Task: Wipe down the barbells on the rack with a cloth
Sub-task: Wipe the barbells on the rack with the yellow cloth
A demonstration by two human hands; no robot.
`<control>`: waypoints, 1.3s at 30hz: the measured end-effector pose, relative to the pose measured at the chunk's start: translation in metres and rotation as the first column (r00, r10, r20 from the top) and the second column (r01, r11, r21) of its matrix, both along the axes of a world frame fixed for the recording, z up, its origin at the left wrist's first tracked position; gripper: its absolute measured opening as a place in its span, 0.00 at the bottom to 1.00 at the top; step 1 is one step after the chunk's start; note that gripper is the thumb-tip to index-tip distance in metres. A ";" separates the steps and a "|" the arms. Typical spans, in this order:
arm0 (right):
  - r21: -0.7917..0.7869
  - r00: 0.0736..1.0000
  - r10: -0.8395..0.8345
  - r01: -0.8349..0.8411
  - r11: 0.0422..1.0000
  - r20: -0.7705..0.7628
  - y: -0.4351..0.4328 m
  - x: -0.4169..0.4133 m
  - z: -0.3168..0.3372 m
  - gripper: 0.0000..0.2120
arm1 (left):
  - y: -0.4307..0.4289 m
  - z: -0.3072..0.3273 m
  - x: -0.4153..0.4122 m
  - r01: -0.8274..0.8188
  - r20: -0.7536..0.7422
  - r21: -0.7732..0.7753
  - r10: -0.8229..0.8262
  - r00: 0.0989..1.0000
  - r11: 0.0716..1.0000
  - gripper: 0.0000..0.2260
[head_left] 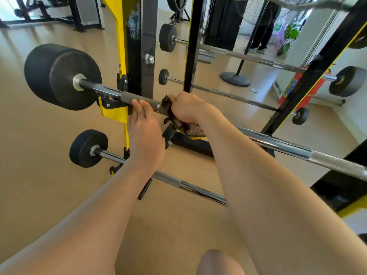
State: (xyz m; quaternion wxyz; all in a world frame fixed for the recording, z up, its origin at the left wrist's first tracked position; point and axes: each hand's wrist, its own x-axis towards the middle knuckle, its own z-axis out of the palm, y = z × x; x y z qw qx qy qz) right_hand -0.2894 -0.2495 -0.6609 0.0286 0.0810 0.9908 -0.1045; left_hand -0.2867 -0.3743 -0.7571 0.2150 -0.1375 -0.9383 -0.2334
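A barbell [99, 89] with a big black end weight [59, 76] rests on the yellow and black rack [121, 36]. My right hand [186, 107] is closed around its shaft with a dark cloth [168, 110] wrapped between palm and bar. My left hand [144, 135] reaches up from below, its fingertips touching the grey knurled part [137, 98] just left of the cloth. Lower down, a smaller barbell [111, 155] lies on the rack. The same bar continues to the right as a chrome shaft [297, 151].
A mirror behind the rack reflects barbells [228, 94] and a standing person's legs [260, 36]. A fan base [235, 78] and a red extinguisher [303, 86] appear on the right. The tan floor [39, 155] spreads to the left. My knee [218, 262] shows at the bottom.
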 end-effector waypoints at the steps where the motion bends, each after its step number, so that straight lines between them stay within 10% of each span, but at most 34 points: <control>1: -0.109 0.997 -0.081 0.083 0.991 0.019 -0.003 -0.002 0.004 0.10 | -0.001 0.000 -0.001 0.007 0.005 -0.007 -0.006 1.000 1.000 0.42; 4: -0.155 0.975 -0.204 0.188 0.970 -0.089 -0.017 0.001 0.000 0.07 | -0.010 -0.002 -0.002 0.017 0.003 -0.032 -0.016 1.000 0.999 0.42; 8: 0.348 0.866 0.165 0.011 0.938 -0.471 -0.029 0.026 -0.042 0.14 | -0.023 0.004 -0.005 0.061 -0.042 -0.053 -0.063 0.997 0.997 0.41; 13: 0.652 0.899 0.260 0.038 0.757 -0.354 -0.017 0.041 -0.069 0.37 | -0.035 0.009 -0.015 -0.015 -0.169 -0.055 0.005 0.986 0.998 0.30; 21: 0.297 0.953 0.226 -0.161 0.941 -0.201 -0.010 0.035 -0.033 0.37 | -0.038 0.004 -0.033 -0.091 -0.222 0.008 0.090 0.971 0.996 0.29; 26: 0.398 0.989 0.138 -0.105 0.911 -0.055 -0.024 -0.009 -0.011 0.18 | -0.035 -0.003 -0.044 -0.066 -0.215 0.038 0.073 0.974 0.997 0.33; 31: -0.194 0.953 0.026 0.035 0.980 0.303 -0.007 -0.029 0.013 0.38 | -0.036 -0.006 -0.047 -0.050 -0.191 -0.015 0.046 0.981 0.999 0.33; 33: -0.308 0.942 -0.048 0.156 0.939 0.333 -0.005 -0.034 0.018 0.29 | -0.037 -0.003 -0.046 -0.042 -0.164 -0.044 0.034 0.986 0.998 0.35; 39: 0.317 0.962 0.075 0.013 0.948 -0.264 -0.041 -0.009 -0.023 0.12 | -0.044 0.001 -0.045 -0.028 -0.134 -0.108 0.014 0.991 0.994 0.36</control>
